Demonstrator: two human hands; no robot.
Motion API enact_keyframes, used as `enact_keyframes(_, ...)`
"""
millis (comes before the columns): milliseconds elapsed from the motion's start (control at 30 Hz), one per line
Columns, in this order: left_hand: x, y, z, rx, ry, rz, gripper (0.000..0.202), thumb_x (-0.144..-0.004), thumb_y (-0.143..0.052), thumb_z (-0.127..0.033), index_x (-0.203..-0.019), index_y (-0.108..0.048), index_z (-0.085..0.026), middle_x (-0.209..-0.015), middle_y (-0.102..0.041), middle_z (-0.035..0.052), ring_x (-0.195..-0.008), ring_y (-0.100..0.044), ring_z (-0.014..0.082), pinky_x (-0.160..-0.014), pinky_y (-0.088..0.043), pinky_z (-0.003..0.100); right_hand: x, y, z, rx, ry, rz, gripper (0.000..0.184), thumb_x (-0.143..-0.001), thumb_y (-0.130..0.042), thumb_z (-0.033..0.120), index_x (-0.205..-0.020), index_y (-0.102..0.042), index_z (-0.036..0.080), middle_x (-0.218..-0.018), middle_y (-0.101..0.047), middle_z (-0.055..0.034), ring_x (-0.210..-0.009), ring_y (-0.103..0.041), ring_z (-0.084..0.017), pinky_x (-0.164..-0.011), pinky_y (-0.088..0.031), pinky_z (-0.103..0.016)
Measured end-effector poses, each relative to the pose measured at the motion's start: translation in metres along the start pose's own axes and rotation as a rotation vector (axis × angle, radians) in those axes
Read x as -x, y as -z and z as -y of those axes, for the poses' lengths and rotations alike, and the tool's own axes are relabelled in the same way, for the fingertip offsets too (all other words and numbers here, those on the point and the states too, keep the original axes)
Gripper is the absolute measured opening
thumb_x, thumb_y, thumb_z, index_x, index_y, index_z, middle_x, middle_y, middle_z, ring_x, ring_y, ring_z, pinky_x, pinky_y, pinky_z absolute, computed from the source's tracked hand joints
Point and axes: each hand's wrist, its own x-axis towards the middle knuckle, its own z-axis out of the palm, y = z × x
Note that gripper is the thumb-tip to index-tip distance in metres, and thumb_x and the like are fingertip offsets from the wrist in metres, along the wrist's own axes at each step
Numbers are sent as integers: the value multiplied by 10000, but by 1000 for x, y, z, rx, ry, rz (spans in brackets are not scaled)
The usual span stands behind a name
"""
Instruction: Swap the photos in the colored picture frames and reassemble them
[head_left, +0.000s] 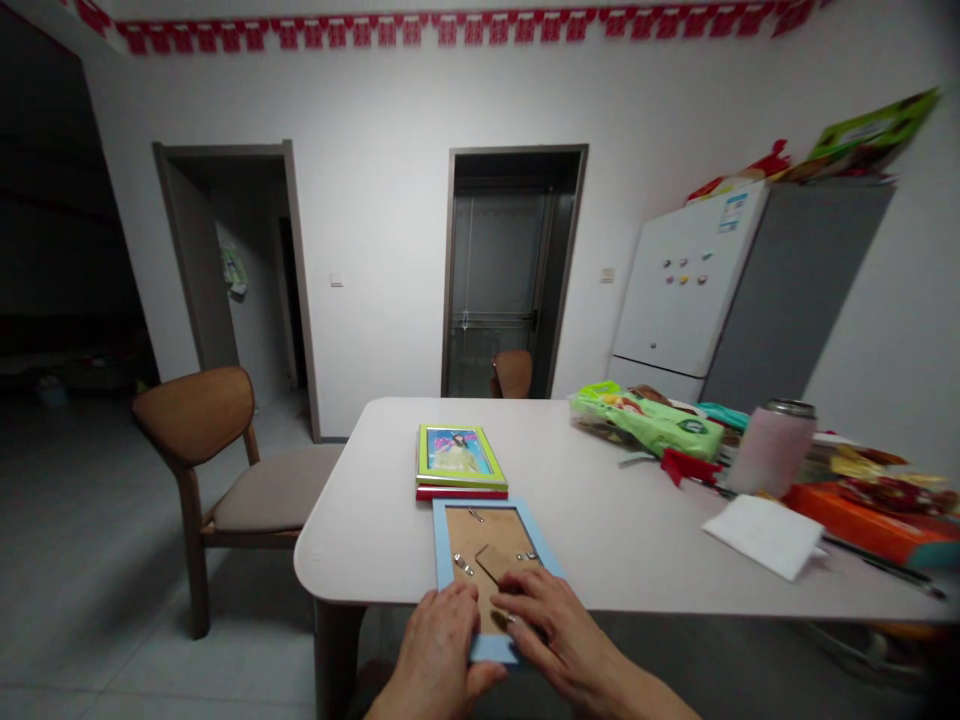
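Observation:
A light blue picture frame (pixel 533 517) lies back side up, its near end jutting past the table's front edge. Its brown backing board (pixel 465 525) carries several small metal clips and a thin stand strip. My left hand (pixel 442 640) grips the near left corner, fingers on top and thumb at the near edge. On the near right side rests my right hand (pixel 551 625), its fingers bent around a metal clip (pixel 504 618) on the backing and its palm over the frame's edge. Just beyond, a green picture frame (pixel 489 470) with a picture of a person lies on a red frame (pixel 461 493).
The white table (pixel 630 540) holds a green packet (pixel 660 420), a pink bottle (pixel 772 450), a folded white paper (pixel 765 535) and an orange box (pixel 862 525) at the right. A wooden chair (pixel 199 415) stands at the left, and a fridge (pixel 682 280) behind at the right.

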Motion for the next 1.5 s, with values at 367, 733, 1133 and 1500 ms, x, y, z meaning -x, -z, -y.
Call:
enact_keyframes(367, 1, 5, 6, 88, -49, -57, 526, -580, -698, -282, -1055, -506, -166, -1171, -494, 92, -1082, -427, 235, -946, -311, 361, -60, -29, -1, 90, -50, 32, 216, -718, -399, 141, -711, -606, 203, -893, -555, -24, -866, -436, -160, -738, -290, -275)
enact_keyframes(733, -1, -3, 17, 112, -46, 29, 575, -558, -704, -317, -1070, -501, -152, -1234, -428, 123, -1135, -370, 253, -970, -263, 384, -94, -30, -42, 117, -393, -122, 230, -738, -416, 237, -794, -630, 177, -811, -633, -64, -771, -542, -150, -649, -338, -223)
enact_keyframes(1133, -1, 8, 10, 76, 9, 44, 698, -528, -705, -256, -1152, -435, -96, -1198, -459, 149, -1093, -416, 268, -951, -304, 346, -123, -47, -72, 145, -634, -140, 155, -669, -511, 305, -658, -598, 178, -729, -653, -59, -695, -578, -154, -541, -329, -214)
enact_keyframes(1500, -2, 10, 9, 20, -21, 44, 481, -645, -596, -265, -1105, -471, -201, -1136, -527, 67, -1056, -454, 216, -904, -333, 298, -122, -41, -67, 92, -723, -221, 143, -636, -495, 234, -673, -617, 170, -772, -660, -105, -734, -597, -212, -556, -379, -261)
